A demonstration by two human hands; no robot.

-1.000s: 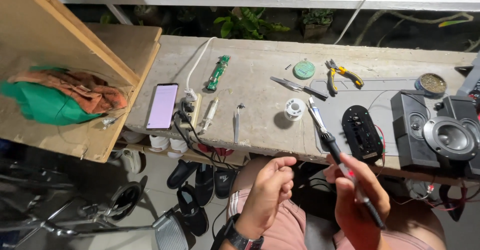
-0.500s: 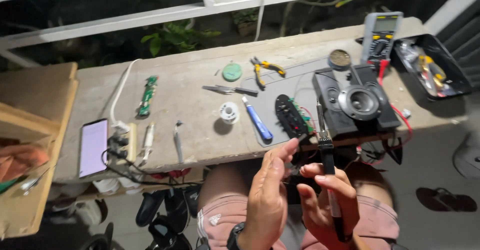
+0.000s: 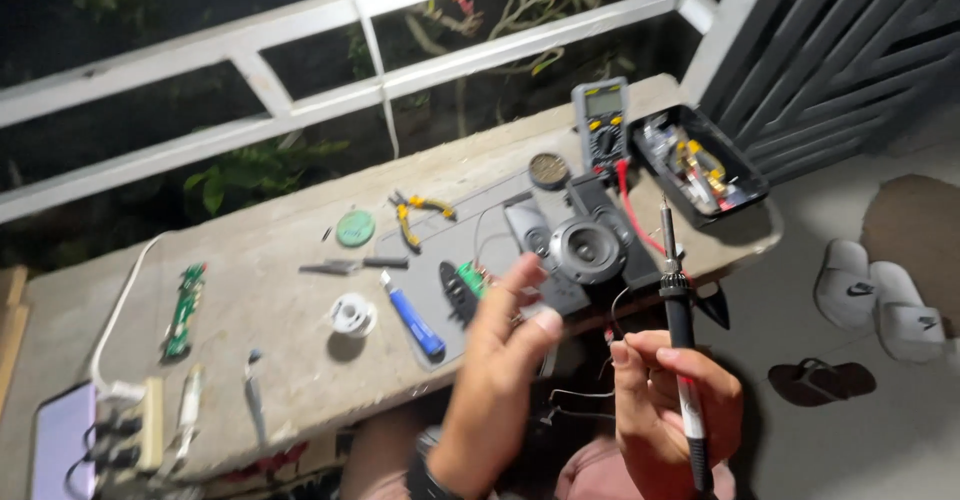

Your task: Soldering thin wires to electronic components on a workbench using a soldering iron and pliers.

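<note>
1. Far left edge of the rough concrete ledge (image 3: pixel 300 360): a white power strip (image 3: pixel 135 425) with black plugs, a flat phone (image 3: pixel 60 445) beside it at the ledge's left corner.
2. A narrow green circuit board (image 3: pixel 183 310) lies lengthwise, near the back-left part of the ledge.
3. Mid-ledge: a small spool of solder wire (image 3: pixel 352 315), a blue-handled utility knife (image 3: pixel 412 320), dark tweezers (image 3: pixel 355 265), a round green tin (image 3: pixel 354 228) and yellow-handled pliers (image 3: pixel 415 210) toward the back edge.
4. Left hand (image 3: pixel 500 360), raised over the front edge, fingers loosely spread and gripping nothing; a thin dark wire hangs just below it.
5. A black speaker box (image 3: pixel 585 250) with a shiny round driver sits on a grey mat, just beyond the left fingertips.
6. Right hand (image 3: pixel 665 400), fingers wrapped tight round the soldering iron (image 3: pixel 680 330), which stands upright off the front edge, metal tip up, black handle down.
7. Back right corner: a grey and yellow multimeter (image 3: pixel 603 125) with a red lead, and an open black plastic tray (image 3: pixel 700 165) of small parts.
</note>
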